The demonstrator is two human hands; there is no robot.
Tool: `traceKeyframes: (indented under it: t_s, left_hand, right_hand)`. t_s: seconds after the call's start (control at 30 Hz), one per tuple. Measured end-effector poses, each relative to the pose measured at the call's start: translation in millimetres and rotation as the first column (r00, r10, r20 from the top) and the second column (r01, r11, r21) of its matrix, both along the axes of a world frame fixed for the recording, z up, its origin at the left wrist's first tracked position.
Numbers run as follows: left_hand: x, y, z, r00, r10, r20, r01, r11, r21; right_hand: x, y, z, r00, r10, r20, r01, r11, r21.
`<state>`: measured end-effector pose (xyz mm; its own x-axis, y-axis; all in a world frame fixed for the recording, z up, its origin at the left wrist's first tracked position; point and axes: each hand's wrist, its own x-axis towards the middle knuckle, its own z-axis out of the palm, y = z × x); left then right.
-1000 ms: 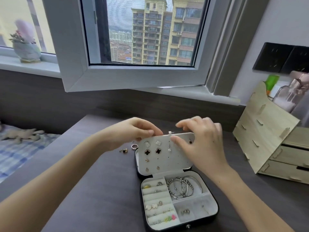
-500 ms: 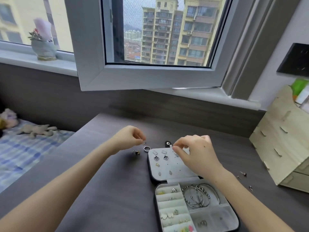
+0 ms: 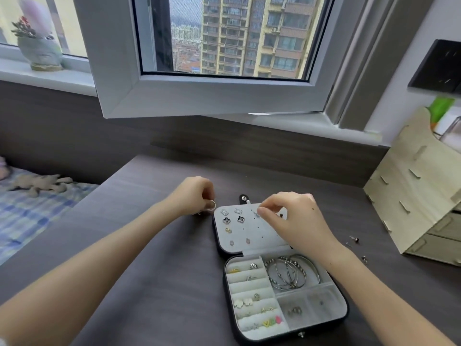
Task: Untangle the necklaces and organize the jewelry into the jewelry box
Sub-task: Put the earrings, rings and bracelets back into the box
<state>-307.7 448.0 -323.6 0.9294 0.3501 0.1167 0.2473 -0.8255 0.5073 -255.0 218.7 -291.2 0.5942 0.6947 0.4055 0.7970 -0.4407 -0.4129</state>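
Head view of a dark table (image 3: 149,270) under an open window (image 3: 199,96). In the lower centre of the frame we see the jewelry box (image 3: 331,318) lying open, its grey lid panel (image 3: 259,236) folded back flat toward the upper part of the frame. The panel carries a pair of black clover earrings (image 3: 226,220) and several smaller pairs pinned along its left side. In the tray, a cluster of silver bangles (image 3: 291,273) fills the upper right compartment, and rings and small earrings sit in the padded rows on the left. The left hand (image 3: 194,196), just left of the panel's upper corner, has its grip closed on a silver ring (image 3: 212,204), held at the curled fingertips above the table. A small earring (image 3: 199,214) lies on the table directly below that hand. The right hand (image 3: 291,216) reaches over the panel's upper right area, and its grip is a thumb-and-forefinger pinch on a small silver stud (image 3: 257,213) at the panel surface. We cannot tell whether the stud is seated in a hole. A few loose studs (image 3: 354,238) lie on the table right of the box, near a pale wooden organizer (image 3: 411,196) at the right edge. A potted plant (image 3: 42,51) stands on the sill at upper left, and a bed (image 3: 30,208) with a soft toy (image 3: 40,184) occupies the left edge.
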Motion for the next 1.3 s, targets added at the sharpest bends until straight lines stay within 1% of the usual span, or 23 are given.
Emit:
traceKeyframes:
  t_s: [0.03,0.1,0.17,0.23,0.3,0.37,0.43,0.53,0.63,0.7,0.77,0.87,0.93,1.0,1.07,1.13,1.2,1.23,1.3]
  left_hand:
    - [-6,-2,4,0.998,0.023,0.055,-0.021,0.999,-0.050]
    - [-22,-12,15,0.986,0.052,0.160,-0.016,0.975,-0.221]
    - [-42,-32,26,0.975,0.028,0.221,0.067,0.910,-0.409]
    - [-63,-55,32,0.973,-0.035,0.226,0.153,0.836,-0.527]
    - [-79,-74,33,0.975,-0.081,0.206,0.189,0.794,-0.577]
    - [-90,-86,30,0.979,-0.066,0.192,0.170,0.780,-0.603]
    - [-96,-92,26,0.984,-0.038,0.176,0.142,0.768,-0.625]
    - [-100,-99,22,0.988,-0.065,0.138,0.136,0.787,-0.601]
    - [-104,-100,20,0.991,-0.106,0.086,0.136,0.810,-0.570]
    - [-107,-98,19,0.989,-0.132,0.060,0.144,0.851,-0.504]
    - [-108,-96,17,0.990,-0.129,0.063,0.143,0.884,-0.446]
    - [-107,-96,14,0.991,-0.113,0.077,0.135,0.888,-0.439]
    - [-106,-95,11,0.991,-0.113,0.068,0.131,0.890,-0.436]
    - [-104,-93,9,0.993,-0.104,0.059,0.120,0.890,-0.440]
    - [-103,-89,8,0.996,-0.075,0.057,0.092,0.901,-0.423]
    - [-100,-81,4,0.998,-0.011,0.065,0.034,0.930,-0.366]
    - [-94,-67,0,0.993,0.077,0.091,-0.048,0.957,-0.285]
    - [-89,-58,-3,0.986,0.131,0.107,-0.100,0.963,-0.250]
    - [-79,-38,-9,0.964,0.229,0.137,-0.200,0.960,-0.196]
  right_hand:
    - [-5,-2,1,0.999,0.022,-0.042,-0.021,0.999,0.033]
    - [-16,-4,1,0.987,0.084,-0.137,-0.070,0.992,0.104]
    - [-28,-6,1,0.962,0.149,-0.228,-0.115,0.981,0.158]
    - [-40,-8,0,0.931,0.215,-0.295,-0.164,0.968,0.190]
    - [-49,-12,0,0.910,0.258,-0.324,-0.203,0.960,0.195]
    - [-55,-17,-2,0.902,0.271,-0.337,-0.213,0.957,0.199]
    - [-57,-21,-5,0.897,0.245,-0.367,-0.182,0.963,0.199]
    - [-58,-26,-10,0.887,0.242,-0.394,-0.188,0.967,0.170]
    - [-58,-28,-15,0.894,0.239,-0.379,-0.222,0.971,0.089]
    - [-56,-28,-22,0.914,0.250,-0.319,-0.251,0.967,0.038]
    - [-57,-26,-29,0.926,0.275,-0.259,-0.279,0.960,0.023]
    - [-58,-20,-34,0.941,0.317,-0.115,-0.319,0.948,0.006]
    - [-58,-16,-34,0.942,0.335,0.003,-0.334,0.940,-0.063]
    - [-58,-13,-34,0.938,0.340,0.062,-0.332,0.936,-0.114]
    - [-59,-11,-31,0.933,0.349,0.086,-0.332,0.929,-0.161]
    - [-58,-9,-27,0.918,0.379,0.117,-0.344,0.908,-0.241]
    - [-54,-6,-21,0.916,0.394,0.072,-0.353,0.879,-0.320]
    - [-52,-5,-18,0.922,0.385,0.038,-0.354,0.880,-0.317]
    - [-46,-4,-15,0.939,0.342,-0.017,-0.338,0.919,-0.204]
